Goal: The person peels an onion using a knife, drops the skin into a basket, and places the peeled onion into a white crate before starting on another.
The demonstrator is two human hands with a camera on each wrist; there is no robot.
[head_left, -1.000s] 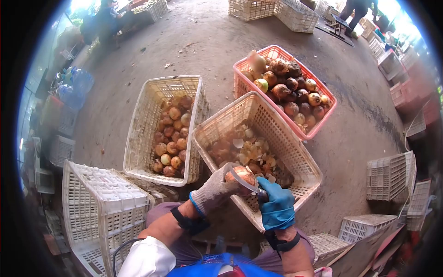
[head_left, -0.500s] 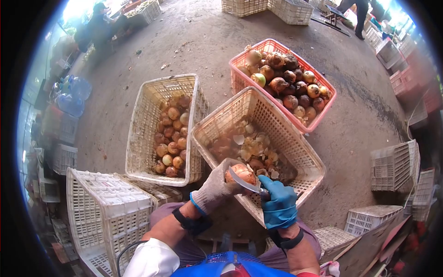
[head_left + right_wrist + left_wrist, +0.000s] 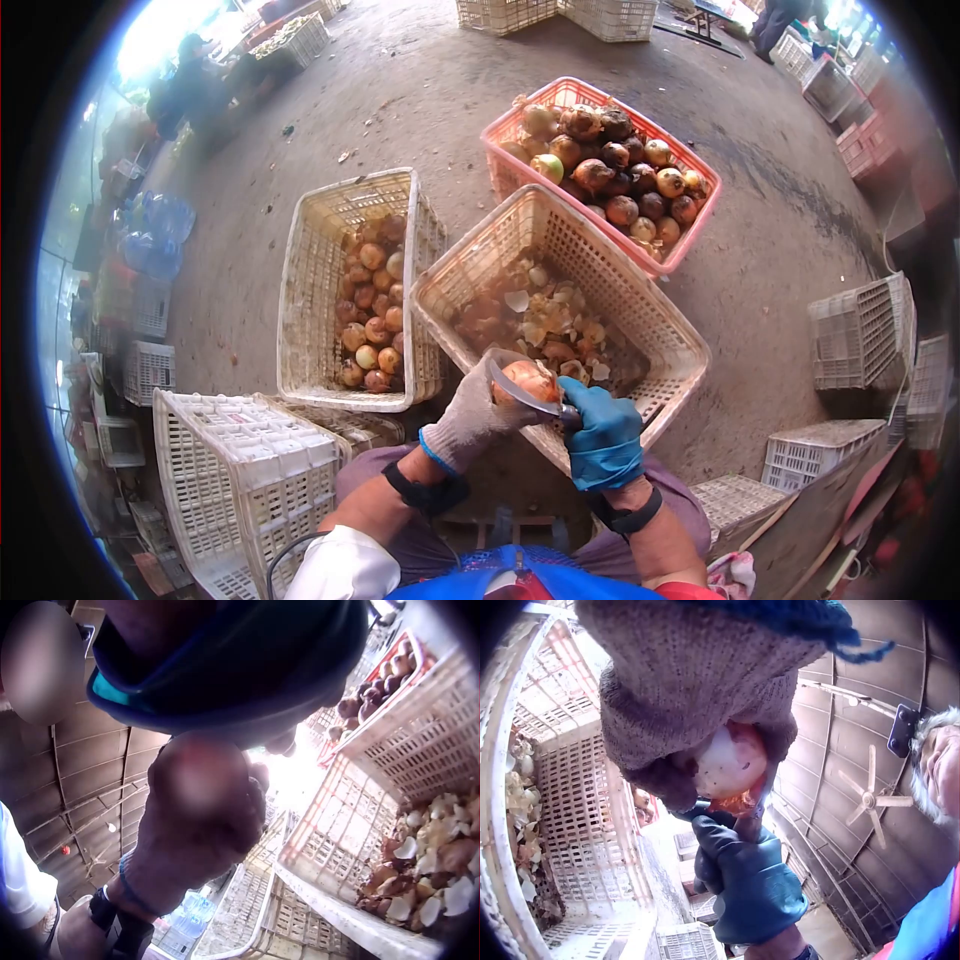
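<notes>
Onion (image 3: 524, 380) in my left hand (image 3: 470, 415), knife (image 3: 520, 388) in my right hand (image 3: 603, 440)

My grey-gloved left hand is wrapped around the onion, holding it just over the near edge of the cream basket (image 3: 655, 300) that's full of peeled skins (image 3: 545, 320). My blue-gloved right hand is curled tight round the knife handle, with the curved blade lying across the onion's near side. From the left wrist the onion looks pale and partly peeled. On my left is a white basket (image 3: 310, 300) of onions, and further out a pink basket (image 3: 690, 245) piled with darker ones, all on the concrete floor (image 3: 780, 270)
</notes>
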